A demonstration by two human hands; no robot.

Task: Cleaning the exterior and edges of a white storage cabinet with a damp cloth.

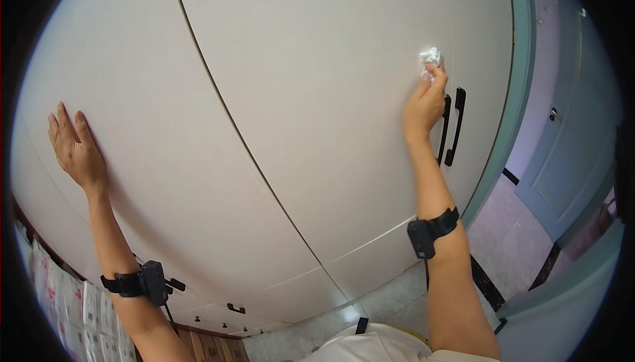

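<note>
A tall, pale cabinet front (317, 114) fills most of the view, split by a dark slanting seam. My right hand (426, 99) pinches a crumpled white tissue or cloth (430, 58) against the panel, high on the right. Just beside that wrist are two long black handles (456, 126), one partly hidden behind the hand. On the far left, my left hand (77, 148) rests on the panel, its fingers spread and nothing in it. Each forearm wears a strap with a black device (421, 239).
Right of the cabinet, a teal door frame (525, 39) borders a passage with a blue door (575, 128). Wrapped packs (69, 307) are stacked at lower left, near cardboard boxes (211, 347). A small black drawer handle (236, 308) sits low down. Grey tile floor (392, 302) lies below.
</note>
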